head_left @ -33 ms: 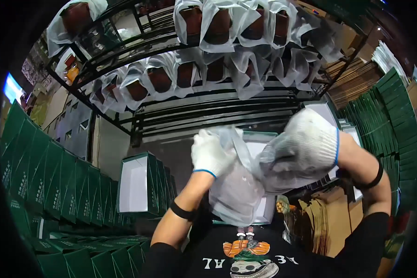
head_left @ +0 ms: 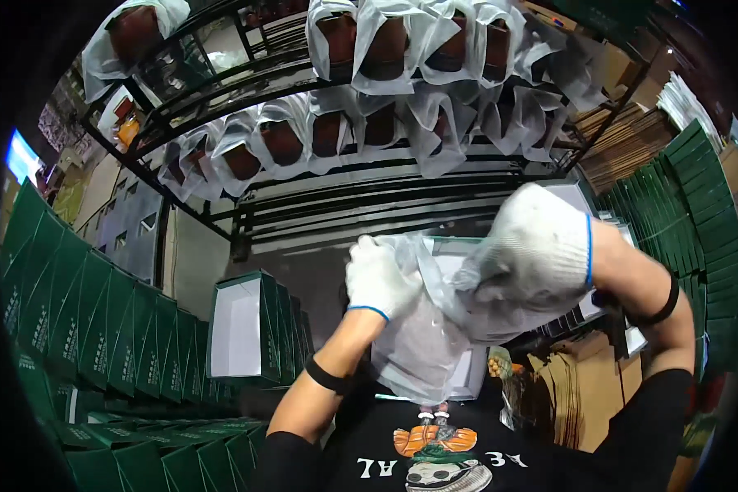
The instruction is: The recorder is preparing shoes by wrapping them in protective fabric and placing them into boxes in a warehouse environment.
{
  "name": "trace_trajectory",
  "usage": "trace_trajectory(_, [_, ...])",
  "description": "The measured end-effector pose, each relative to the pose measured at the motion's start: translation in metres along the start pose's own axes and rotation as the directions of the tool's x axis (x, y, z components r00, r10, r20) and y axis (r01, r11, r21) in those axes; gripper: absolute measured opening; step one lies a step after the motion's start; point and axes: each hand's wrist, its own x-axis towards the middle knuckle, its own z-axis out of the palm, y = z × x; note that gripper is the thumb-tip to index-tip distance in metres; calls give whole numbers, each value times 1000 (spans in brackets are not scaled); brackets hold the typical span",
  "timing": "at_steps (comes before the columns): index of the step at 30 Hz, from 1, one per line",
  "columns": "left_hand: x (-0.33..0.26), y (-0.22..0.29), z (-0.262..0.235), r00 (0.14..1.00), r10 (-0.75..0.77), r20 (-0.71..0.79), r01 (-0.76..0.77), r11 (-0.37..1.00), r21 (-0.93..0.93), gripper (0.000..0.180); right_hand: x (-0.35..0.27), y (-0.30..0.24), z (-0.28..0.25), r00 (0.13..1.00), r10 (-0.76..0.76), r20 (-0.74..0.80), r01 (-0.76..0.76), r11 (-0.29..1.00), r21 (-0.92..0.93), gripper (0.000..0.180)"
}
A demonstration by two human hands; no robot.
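In front of my body is a translucent plastic bag (head_left: 422, 344) with a dull pinkish shape blurred inside it; its kind does not show. My left hand (head_left: 381, 279), in a white knit glove with a blue cuff, is closed on the bag's upper left part. My right hand (head_left: 541, 254), gloved alike, bends down at the bag's right side, its fingers closed on the gathered film and partly covered by it. Beneath the bag lies an open green box (head_left: 470, 373) with a white inside, mostly hidden by the bag and my hands.
Ahead, a black metal rack (head_left: 369, 190) carries several reddish-brown pots (head_left: 383, 49) in plastic bags. Green boxes (head_left: 82, 303) stand in rows at the left, near an open white-lined box (head_left: 236, 328). More green boxes (head_left: 656, 197) are stacked right, with cardboard (head_left: 594, 394) below.
My left hand has shifted slightly right and down with the film. My right hand has moved a little left and up, and less film covers the back of its glove.
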Motion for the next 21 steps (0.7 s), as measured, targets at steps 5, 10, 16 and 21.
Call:
trace_trajectory(5, [18, -21, 29, 967, -250, 39, 253, 950, -181, 75, 76, -10, -65, 953, 45, 299, -101, 979, 177, 31])
trace_trajectory(10, [5, -15, 38, 997, 77, 20, -73, 984, -161, 59, 101, 48, 157, 905, -181, 384, 199, 980, -6, 31])
trace_trajectory(16, [7, -25, -9, 831, 383, -404, -531, 763, -369, 65, -19, 70, 174, 265, 657, -706, -603, 684, 410, 46])
trace_trajectory(21, [32, 17, 57, 811, 541, 222, -522, 841, -143, 57, -185, 137, 310, -203, 919, -338, -931, -74, 358, 40])
